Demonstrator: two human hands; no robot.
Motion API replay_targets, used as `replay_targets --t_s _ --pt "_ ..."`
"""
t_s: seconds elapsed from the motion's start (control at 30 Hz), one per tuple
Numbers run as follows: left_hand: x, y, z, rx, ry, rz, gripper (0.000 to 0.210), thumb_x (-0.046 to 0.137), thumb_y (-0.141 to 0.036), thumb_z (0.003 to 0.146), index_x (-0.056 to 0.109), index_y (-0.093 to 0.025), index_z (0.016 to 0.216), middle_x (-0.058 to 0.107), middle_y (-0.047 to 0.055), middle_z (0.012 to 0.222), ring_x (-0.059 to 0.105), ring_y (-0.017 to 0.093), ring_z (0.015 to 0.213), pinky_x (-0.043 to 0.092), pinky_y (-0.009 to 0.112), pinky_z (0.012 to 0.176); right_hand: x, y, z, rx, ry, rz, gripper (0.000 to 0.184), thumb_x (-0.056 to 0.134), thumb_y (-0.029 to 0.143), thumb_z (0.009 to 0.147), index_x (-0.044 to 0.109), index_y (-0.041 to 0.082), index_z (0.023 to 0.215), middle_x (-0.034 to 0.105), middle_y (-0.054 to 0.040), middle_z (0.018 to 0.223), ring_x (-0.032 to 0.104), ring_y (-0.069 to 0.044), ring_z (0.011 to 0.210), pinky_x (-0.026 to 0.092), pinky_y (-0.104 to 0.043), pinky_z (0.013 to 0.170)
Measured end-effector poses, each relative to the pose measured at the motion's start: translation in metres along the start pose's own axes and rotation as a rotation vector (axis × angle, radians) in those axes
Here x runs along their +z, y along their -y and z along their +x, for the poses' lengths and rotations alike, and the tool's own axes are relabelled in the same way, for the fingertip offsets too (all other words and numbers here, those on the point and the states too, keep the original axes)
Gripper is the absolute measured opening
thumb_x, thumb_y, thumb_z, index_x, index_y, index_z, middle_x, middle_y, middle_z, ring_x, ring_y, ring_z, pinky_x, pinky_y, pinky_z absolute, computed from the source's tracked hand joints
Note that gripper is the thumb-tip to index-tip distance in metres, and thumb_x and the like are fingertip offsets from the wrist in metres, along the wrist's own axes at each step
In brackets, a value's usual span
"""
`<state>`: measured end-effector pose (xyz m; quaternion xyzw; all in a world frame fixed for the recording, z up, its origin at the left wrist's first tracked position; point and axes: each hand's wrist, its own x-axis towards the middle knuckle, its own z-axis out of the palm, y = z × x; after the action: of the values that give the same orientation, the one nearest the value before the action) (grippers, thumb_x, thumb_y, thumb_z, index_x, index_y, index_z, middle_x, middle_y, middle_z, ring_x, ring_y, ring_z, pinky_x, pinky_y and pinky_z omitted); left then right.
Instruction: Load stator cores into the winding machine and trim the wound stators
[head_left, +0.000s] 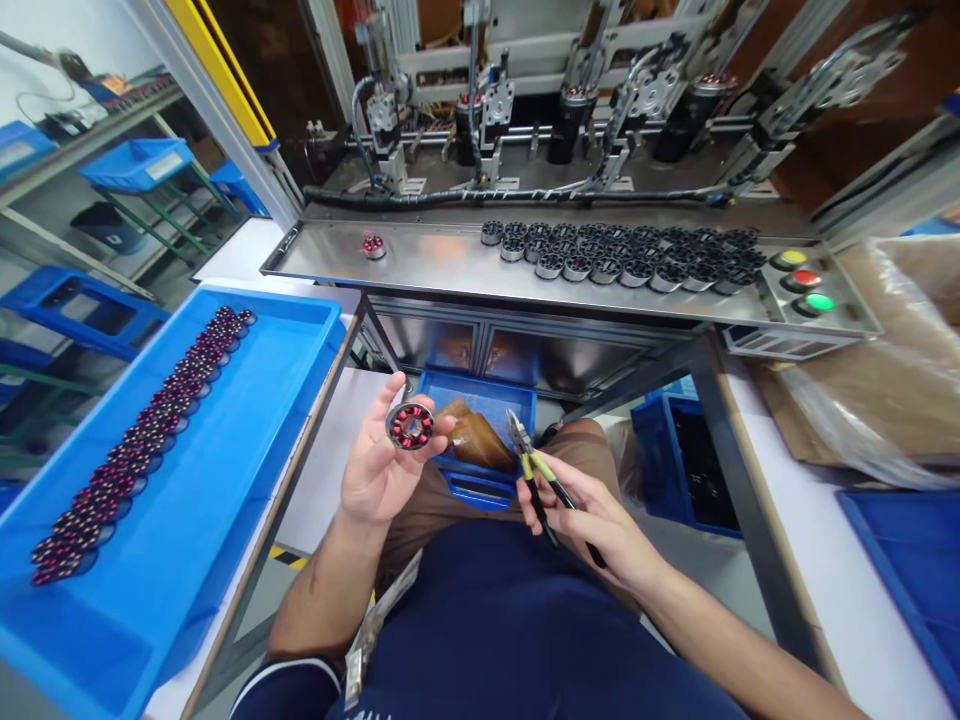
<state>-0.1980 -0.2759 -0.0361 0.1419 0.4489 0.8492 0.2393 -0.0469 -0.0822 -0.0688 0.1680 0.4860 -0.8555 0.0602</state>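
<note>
Between the fingertips of my left hand (pixel 381 465) is a round motor stator (pixel 410 427) with red windings and an open centre, its face turned toward me. My right hand (pixel 592 510) grips a pair of cutting pliers (pixel 541 468) with green and black handles; the jaws point up and away from me, a short way right of the stator and apart from it. Below and between the hands, a blue tray (pixel 480 385) holds a brown, crumpled sheet (pixel 480 437).
A blue tray (pixel 247 420) on the left holds stacked wound stators (pixel 150 425). Ahead, the metal ledge (pixel 435 255) carries rows of dark stators (pixel 622 255), one red-wound stator (pixel 373 246) and buttons (pixel 814 303). Machine arms (pixel 495 105) stand behind it. Right is a blue bin (pixel 652 450).
</note>
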Motion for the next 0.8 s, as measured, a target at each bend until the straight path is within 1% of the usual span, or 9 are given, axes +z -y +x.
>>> replay_targets --t_s 0.07,0.13,0.2,0.23,0.3,0.37,0.43,0.63,0.8 --pt "0.0027 -0.0006 0.0011 0.167 -0.003 0.136 0.055 0.081 -0.038 0.077 0.058 -0.032 0.126 0.071 0.002 0.107 0.075 0.02 0.089 0.063 0.029 0.074 -0.0001 0.0 0.0002 0.008 -0.001 -0.008 0.064 0.064 0.015 0.069 0.057 0.023 0.132 0.063 -0.0032 0.092 0.057 -0.014 0.071 0.044 -0.032 0.066" --pt "0.0059 -0.0013 0.0019 0.41 -0.038 0.336 0.059 0.082 -0.023 0.075 0.056 -0.031 0.128 0.072 0.002 0.107 0.074 0.018 0.092 0.063 0.03 0.079 -0.0003 -0.0005 0.0006 0.012 -0.004 -0.016 0.061 0.064 0.016 0.069 0.058 0.022 0.129 0.063 -0.0037 0.093 0.057 -0.015 0.072 0.044 -0.032 0.066" --pt "0.0084 -0.0018 0.002 0.642 -0.108 0.552 0.066 0.081 -0.009 0.072 0.055 -0.028 0.129 0.072 0.003 0.109 0.072 0.017 0.097 0.061 0.031 0.086 0.0 -0.0014 0.0011 0.014 -0.011 -0.024 0.057 0.063 0.016 0.069 0.06 0.022 0.126 0.063 -0.0034 0.094 0.057 -0.014 0.071 0.045 -0.032 0.067" --pt "0.0091 -0.0018 0.0018 0.722 -0.143 0.646 0.069 0.08 -0.005 0.07 0.055 -0.027 0.13 0.072 0.003 0.109 0.072 0.017 0.098 0.061 0.031 0.087 0.0003 -0.0018 0.0013 0.018 -0.013 -0.031 0.057 0.063 0.015 0.069 0.06 0.023 0.125 0.063 -0.0032 0.094 0.057 -0.014 0.071 0.045 -0.032 0.067" --pt "0.0096 -0.0015 0.001 0.812 -0.193 0.783 0.073 0.078 -0.002 0.069 0.053 -0.025 0.132 0.072 0.004 0.109 0.071 0.017 0.099 0.061 0.032 0.085 0.0014 -0.0025 0.0014 0.028 -0.014 -0.045 0.057 0.063 0.015 0.069 0.061 0.023 0.125 0.063 -0.0028 0.094 0.057 -0.014 0.071 0.045 -0.032 0.068" --pt "0.0091 -0.0011 0.0001 0.832 -0.216 0.852 0.074 0.077 -0.002 0.069 0.051 -0.025 0.134 0.072 0.004 0.109 0.071 0.018 0.099 0.061 0.033 0.084 0.0027 -0.003 0.0012 0.032 -0.016 -0.046 0.058 0.063 0.015 0.068 0.06 0.024 0.126 0.063 -0.0025 0.094 0.057 -0.014 0.072 0.045 -0.031 0.068" --pt "0.0081 -0.0009 -0.0006 0.817 -0.224 0.866 0.074 0.077 -0.003 0.069 0.05 -0.024 0.135 0.072 0.005 0.109 0.071 0.019 0.099 0.061 0.034 0.084 0.004 -0.0031 0.0008 0.031 -0.018 -0.04 0.06 0.063 0.015 0.067 0.06 0.025 0.126 0.063 -0.0021 0.094 0.057 -0.014 0.072 0.045 -0.031 0.066" --pt "0.0057 -0.0029 -0.0003 0.719 -0.204 0.776 0.07 0.078 -0.006 0.071 0.051 -0.022 0.133 0.073 0.006 0.109 0.072 0.018 0.098 0.061 0.034 0.086 0.0074 -0.002 -0.0003 0.026 -0.016 -0.076 0.057 0.061 0.015 0.067 0.062 0.024 0.124 0.062 -0.0029 0.093 0.057 -0.014 0.073 0.045 -0.03 0.065" --pt "0.0045 -0.0027 0.0008 0.722 -0.201 0.77 0.068 0.078 -0.006 0.071 0.052 -0.022 0.131 0.073 0.006 0.109 0.072 0.019 0.1 0.061 0.034 0.086 0.0079 -0.0029 -0.0006 0.033 -0.006 -0.093 0.058 0.06 0.015 0.067 0.061 0.023 0.125 0.062 -0.0033 0.094 0.056 -0.014 0.073 0.045 -0.031 0.066"
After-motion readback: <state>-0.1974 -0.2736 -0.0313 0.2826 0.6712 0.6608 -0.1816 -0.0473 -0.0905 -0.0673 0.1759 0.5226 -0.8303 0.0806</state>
